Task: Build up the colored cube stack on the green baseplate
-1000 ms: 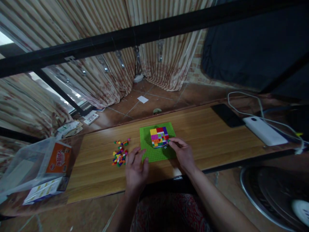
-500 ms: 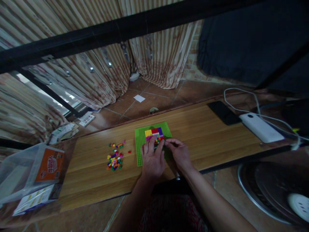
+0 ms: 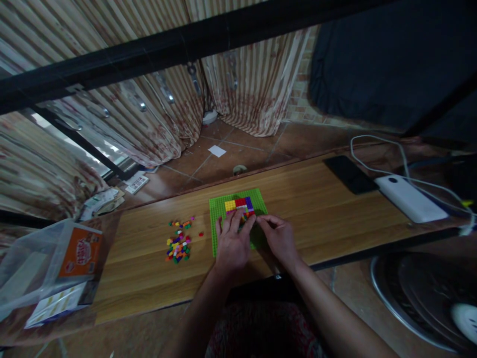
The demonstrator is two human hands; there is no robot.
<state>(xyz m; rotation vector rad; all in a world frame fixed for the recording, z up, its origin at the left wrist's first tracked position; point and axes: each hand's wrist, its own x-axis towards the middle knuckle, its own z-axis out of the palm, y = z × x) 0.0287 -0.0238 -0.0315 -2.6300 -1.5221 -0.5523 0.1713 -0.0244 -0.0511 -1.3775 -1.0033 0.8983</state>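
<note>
The fingers of my left hand (image 3: 234, 248) are spread apart and bent over the near part of the block (image 3: 238, 203), fingertips on or just above its top. On my right hand (image 3: 278, 237), thumb and forefinger come together in a pinch at the block's near right corner; whether a small piece sits between the tips I cannot tell.

The block stands on the green plate (image 3: 216, 223), its far edge running left to right, roughly in line with the plate's: yellow at the far left corner, red in the middle, blue at the far right. My left hand hides too much to tell a long axis.

A second ago that hand was off the block, beside the loose bricks (image 3: 179, 248); now it covers the near part. My right hand has stayed at the same corner. A single red brick (image 3: 201, 233) lies between the loose bricks and the plate, on the table (image 3: 137, 258). Well off to my right is a phone (image 3: 350, 174).
</note>
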